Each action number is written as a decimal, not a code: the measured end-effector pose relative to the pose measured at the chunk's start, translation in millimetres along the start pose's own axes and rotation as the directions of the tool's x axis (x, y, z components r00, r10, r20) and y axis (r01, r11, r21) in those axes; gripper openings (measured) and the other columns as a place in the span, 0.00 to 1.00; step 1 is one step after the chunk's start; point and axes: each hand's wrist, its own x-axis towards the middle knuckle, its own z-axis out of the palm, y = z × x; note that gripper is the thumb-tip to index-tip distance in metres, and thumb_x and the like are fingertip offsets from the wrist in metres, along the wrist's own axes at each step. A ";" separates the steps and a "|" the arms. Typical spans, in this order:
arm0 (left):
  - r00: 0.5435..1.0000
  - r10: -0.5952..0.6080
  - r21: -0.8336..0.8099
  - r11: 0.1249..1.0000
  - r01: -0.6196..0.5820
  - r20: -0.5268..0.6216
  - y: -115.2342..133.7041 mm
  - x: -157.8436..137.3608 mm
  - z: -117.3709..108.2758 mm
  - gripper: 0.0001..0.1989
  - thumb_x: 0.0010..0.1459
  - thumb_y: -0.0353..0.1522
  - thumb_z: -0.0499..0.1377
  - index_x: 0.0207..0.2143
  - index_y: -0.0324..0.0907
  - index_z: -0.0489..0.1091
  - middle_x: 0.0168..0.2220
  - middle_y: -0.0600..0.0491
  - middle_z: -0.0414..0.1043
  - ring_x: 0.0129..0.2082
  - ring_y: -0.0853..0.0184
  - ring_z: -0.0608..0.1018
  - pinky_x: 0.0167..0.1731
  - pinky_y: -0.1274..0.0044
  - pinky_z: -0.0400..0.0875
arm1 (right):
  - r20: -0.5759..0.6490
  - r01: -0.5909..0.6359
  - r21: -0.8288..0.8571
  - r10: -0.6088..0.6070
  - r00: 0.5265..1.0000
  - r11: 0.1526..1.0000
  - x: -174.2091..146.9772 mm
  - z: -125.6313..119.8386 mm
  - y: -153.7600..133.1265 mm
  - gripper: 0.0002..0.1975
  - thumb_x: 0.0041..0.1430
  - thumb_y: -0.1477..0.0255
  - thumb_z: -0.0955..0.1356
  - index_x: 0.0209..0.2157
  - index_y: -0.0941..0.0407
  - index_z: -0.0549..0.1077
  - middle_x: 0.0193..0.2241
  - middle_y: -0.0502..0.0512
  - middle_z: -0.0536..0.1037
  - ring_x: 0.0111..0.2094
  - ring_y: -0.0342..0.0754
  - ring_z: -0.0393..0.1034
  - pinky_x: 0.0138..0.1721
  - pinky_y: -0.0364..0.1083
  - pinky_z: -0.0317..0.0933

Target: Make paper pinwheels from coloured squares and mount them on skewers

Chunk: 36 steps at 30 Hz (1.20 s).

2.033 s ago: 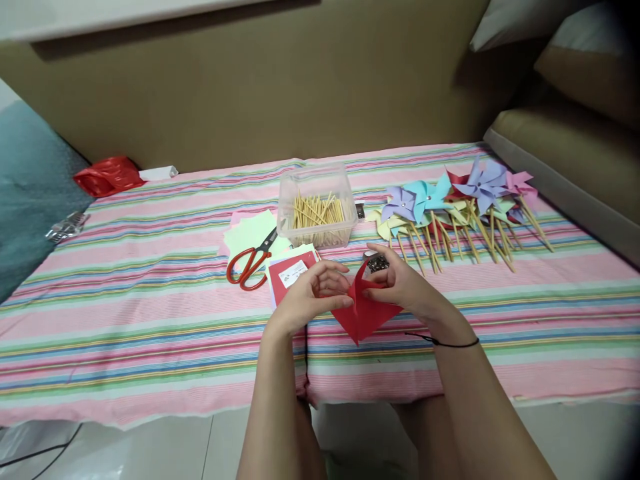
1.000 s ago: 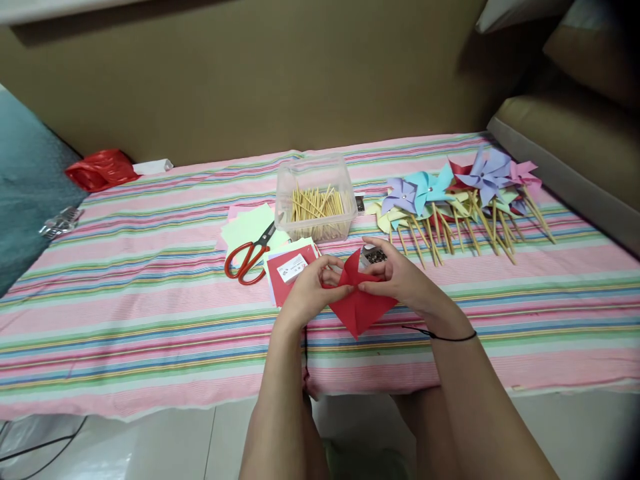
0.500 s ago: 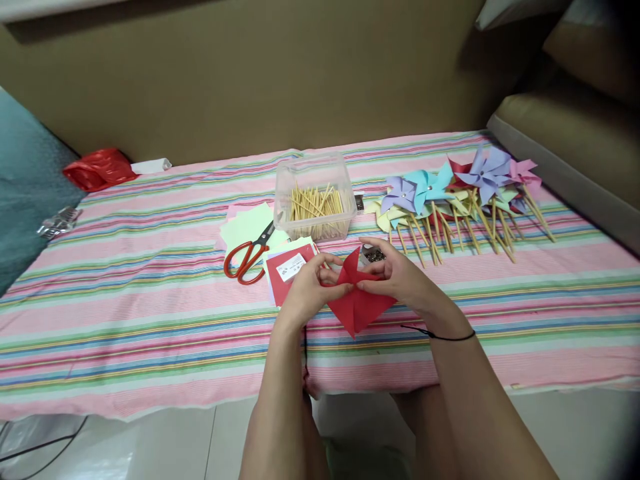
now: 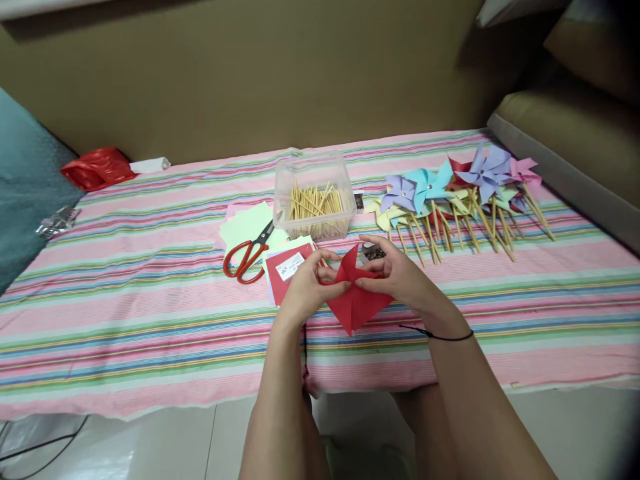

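Note:
A red paper pinwheel (image 4: 354,307) is held in the air over the near part of the cloth, its blades folded toward the middle. My left hand (image 4: 316,283) pinches it from the left, thumb near the centre. From the right, my right hand (image 4: 387,273) is also closed on it, its thumb at the centre close to the left one. Fingers behind the paper are partly hidden. Just beyond my right hand is a small box of dark fasteners (image 4: 373,253). Beside my left hand lies a stack of coloured paper (image 4: 274,283) with a white label on top.
Red-handled scissors (image 4: 245,260) rest on pale paper sheets (image 4: 245,227). Behind them stands a clear plastic box (image 4: 345,177) of wooden sticks. Several finished pinwheels (image 4: 430,187) lie at the right on the striped cloth (image 4: 150,287). A red plastic bag (image 4: 100,169) sits far left.
Both hands keep their hold on the red paper pinwheel. It has shifted very slightly to the left; little else differs.

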 end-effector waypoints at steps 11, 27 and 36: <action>1.000 0.005 0.020 1.000 -0.005 -0.012 1.3 -1.1 0.6 0.22 0.43 0.28 0.68 0.40 0.43 0.62 0.23 0.58 0.75 0.22 0.69 0.77 0.24 0.80 0.68 | -0.001 0.008 0.000 -0.008 1.000 1.000 -0.4 -1.1 2.3 0.41 0.44 0.73 0.75 0.59 0.52 0.56 0.29 0.50 0.80 0.26 0.47 0.75 0.25 0.43 0.65; 0.979 0.070 -0.111 0.990 -0.092 -0.191 3.3 0.4 3.3 0.24 0.39 0.31 0.70 0.36 0.44 0.61 0.20 0.62 0.74 0.18 0.73 0.73 0.21 0.84 0.65 | -0.111 0.119 -0.046 -0.123 0.986 0.992 -0.5 11.6 -0.6 0.41 0.45 0.72 0.75 0.59 0.49 0.56 0.31 0.51 0.81 0.32 0.53 0.78 0.32 0.51 0.71; 0.991 0.089 -0.089 0.991 -0.098 -0.100 2.9 -2.0 2.3 0.24 0.41 0.28 0.69 0.38 0.44 0.60 0.22 0.61 0.75 0.20 0.74 0.73 0.23 0.84 0.64 | -0.097 0.096 -0.129 -0.109 0.989 0.987 -1.0 6.0 1.2 0.40 0.43 0.75 0.74 0.58 0.51 0.58 0.27 0.49 0.78 0.28 0.51 0.75 0.27 0.48 0.69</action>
